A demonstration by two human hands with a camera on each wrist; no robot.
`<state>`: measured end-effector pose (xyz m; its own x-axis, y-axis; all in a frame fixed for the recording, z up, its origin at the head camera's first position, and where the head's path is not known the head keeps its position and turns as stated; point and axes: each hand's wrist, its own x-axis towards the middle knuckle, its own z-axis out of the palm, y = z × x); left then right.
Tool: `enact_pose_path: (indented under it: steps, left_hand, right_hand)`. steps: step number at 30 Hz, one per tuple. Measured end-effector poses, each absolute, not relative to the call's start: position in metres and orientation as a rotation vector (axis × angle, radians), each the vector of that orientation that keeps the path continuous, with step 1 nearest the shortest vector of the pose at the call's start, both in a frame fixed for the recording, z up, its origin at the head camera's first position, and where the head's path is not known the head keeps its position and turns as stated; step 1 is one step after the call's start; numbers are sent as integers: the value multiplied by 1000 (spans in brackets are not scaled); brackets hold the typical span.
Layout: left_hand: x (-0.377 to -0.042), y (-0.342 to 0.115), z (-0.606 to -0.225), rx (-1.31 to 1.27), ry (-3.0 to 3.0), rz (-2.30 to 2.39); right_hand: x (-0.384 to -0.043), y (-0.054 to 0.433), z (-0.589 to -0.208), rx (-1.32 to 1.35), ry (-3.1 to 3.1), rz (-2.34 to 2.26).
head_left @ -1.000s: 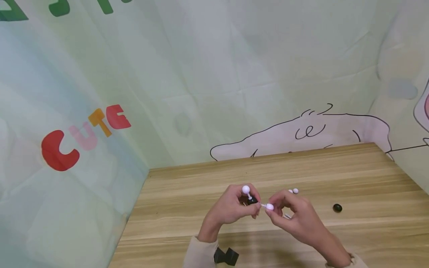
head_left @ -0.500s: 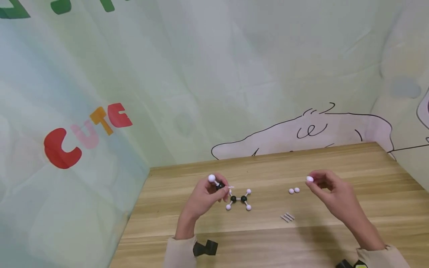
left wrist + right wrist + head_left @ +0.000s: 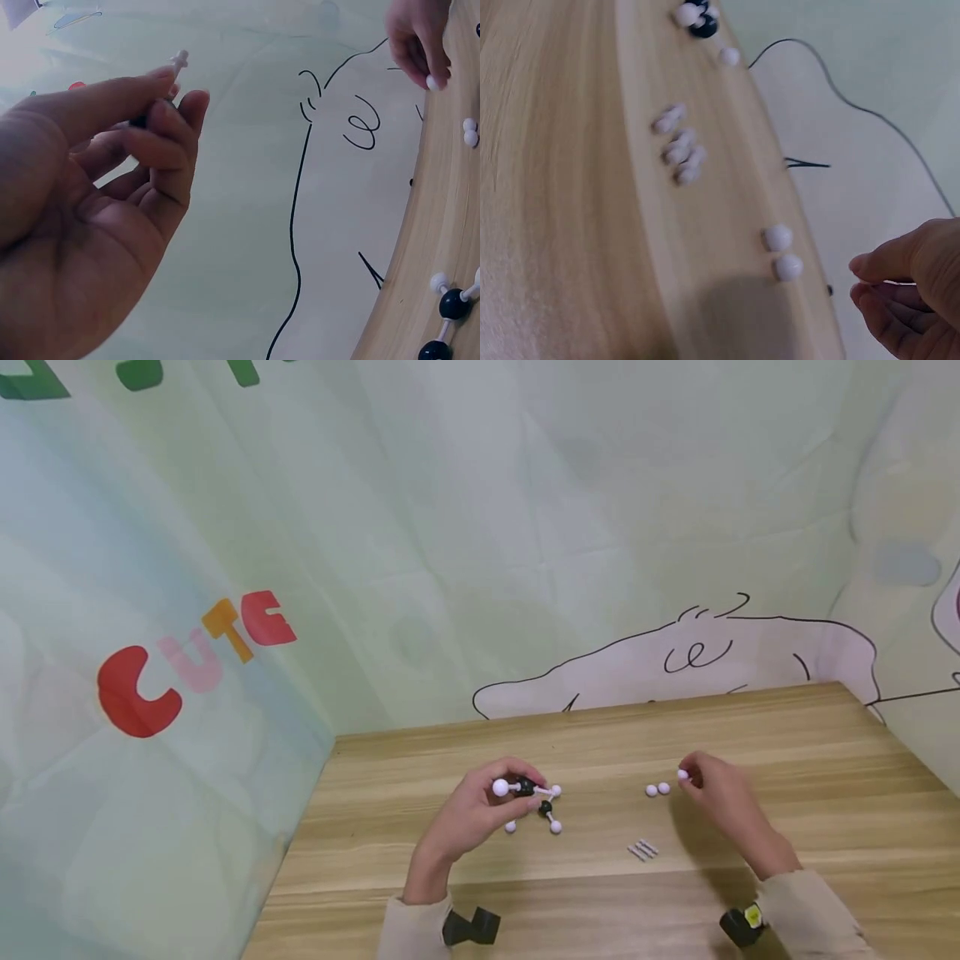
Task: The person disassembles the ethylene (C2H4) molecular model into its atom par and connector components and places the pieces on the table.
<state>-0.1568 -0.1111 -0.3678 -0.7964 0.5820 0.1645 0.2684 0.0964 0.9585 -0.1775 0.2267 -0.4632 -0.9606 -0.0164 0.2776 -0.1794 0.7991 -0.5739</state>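
Observation:
My left hand [image 3: 476, 802] holds a molecular model piece above the table: a black ball [image 3: 527, 787] with a white ball [image 3: 500, 787] on one connector and a bare connector on another side. In the left wrist view fingers mostly cover this black ball. Farther right, my right hand [image 3: 726, 802] pinches a small white ball [image 3: 682, 774] at its fingertips, low over the table; the right wrist view does not show that ball. Beneath my left hand lies a ball-and-stick model [image 3: 545, 808], two black balls joined with white balls around them, partly covered.
Two loose white balls [image 3: 657, 789] lie between the hands. Several short pale connectors [image 3: 642, 849] lie nearer to me on the wooden table [image 3: 585, 910]. A printed cloth [image 3: 450, 568] hangs behind the table's far edge.
The hands were together with the white ball at the piece's connector; they have come apart. My right hand carried the white ball right, then lowered it. My left hand went left, then slightly back right.

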Motion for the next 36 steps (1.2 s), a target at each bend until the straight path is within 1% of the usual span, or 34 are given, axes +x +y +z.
enact_pose_path:
  steps: [5, 15, 36]
  left_hand:
    - [-155, -109, -368, 867, 2096, 1708]
    - [-154, -103, -372, 936, 2037, 1681]
    - [-155, -97, -372, 983, 1982, 1652]
  right_hand:
    - [-185, 224, -474, 140, -2835, 847]
    - [-190, 227, -492, 184, -2818, 806]
    - [-196, 228, -498, 194, -2851, 796]
